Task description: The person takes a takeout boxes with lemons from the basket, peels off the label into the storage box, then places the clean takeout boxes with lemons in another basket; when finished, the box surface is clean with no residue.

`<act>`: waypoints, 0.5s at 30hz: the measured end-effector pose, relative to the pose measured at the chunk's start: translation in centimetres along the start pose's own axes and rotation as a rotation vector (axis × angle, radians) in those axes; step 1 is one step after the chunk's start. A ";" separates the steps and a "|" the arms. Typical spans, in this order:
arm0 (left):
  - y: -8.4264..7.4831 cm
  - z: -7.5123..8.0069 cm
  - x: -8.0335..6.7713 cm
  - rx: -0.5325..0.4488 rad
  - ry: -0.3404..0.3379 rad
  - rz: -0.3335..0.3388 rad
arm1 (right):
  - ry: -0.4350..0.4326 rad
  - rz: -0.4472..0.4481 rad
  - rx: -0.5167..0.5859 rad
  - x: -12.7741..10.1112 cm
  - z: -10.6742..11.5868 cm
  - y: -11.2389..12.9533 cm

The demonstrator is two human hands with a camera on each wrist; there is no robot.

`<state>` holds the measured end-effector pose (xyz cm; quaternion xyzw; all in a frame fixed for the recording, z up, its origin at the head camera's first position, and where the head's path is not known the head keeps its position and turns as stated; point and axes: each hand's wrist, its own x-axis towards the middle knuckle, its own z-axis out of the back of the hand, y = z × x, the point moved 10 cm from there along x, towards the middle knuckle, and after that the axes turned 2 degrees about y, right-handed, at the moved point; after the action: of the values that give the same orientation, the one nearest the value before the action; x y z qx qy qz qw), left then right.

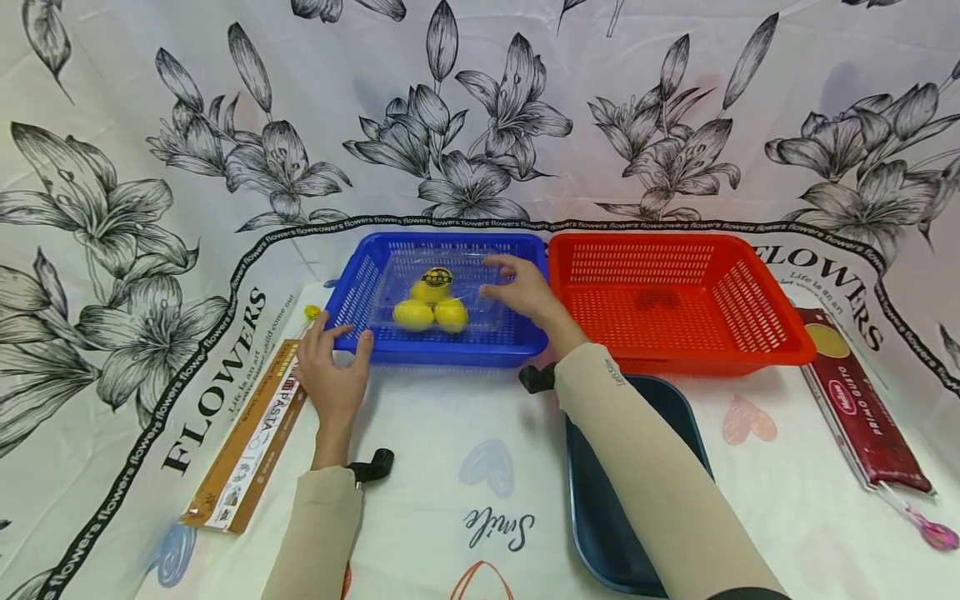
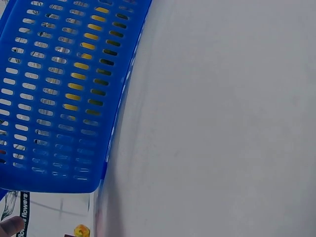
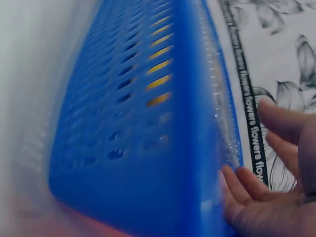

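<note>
In the head view a clear plastic box [image 1: 386,287] with several yellow lemons [image 1: 412,315] and a dark round label lies in a blue perforated basket [image 1: 442,354]. My right hand [image 1: 525,292] reaches over the basket's right side, thumb and fingers spread apart at the box's right end. At the basket's front left corner is my left hand [image 1: 330,367], with fingertips at the rim and the thumb held apart. Yellow shows through the holes of the basket wall [image 2: 54,123] in the left wrist view. Part of the right hand [image 3: 276,197] appears beside the rim in the right wrist view.
A red basket [image 1: 720,360] adjoins the blue one on the right. Below it, a dark tray [image 1: 600,525] is partly covered by my right sleeve. An orange-brown pasta box [image 1: 255,442] lies at left, a dark red package [image 1: 862,408] and pink-tipped item [image 1: 937,533] at right.
</note>
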<state>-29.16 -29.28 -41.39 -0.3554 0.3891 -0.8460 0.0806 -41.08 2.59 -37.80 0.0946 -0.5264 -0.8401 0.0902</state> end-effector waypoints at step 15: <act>0.0 0.2 0.1 0.016 0.004 0.011 | -0.011 -0.119 0.129 1.3 0.1 -1.0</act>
<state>-29.08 -29.44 -41.26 -0.3508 0.3842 -0.8495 0.0872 -42.41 2.79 -38.71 0.1266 -0.5733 -0.8089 0.0307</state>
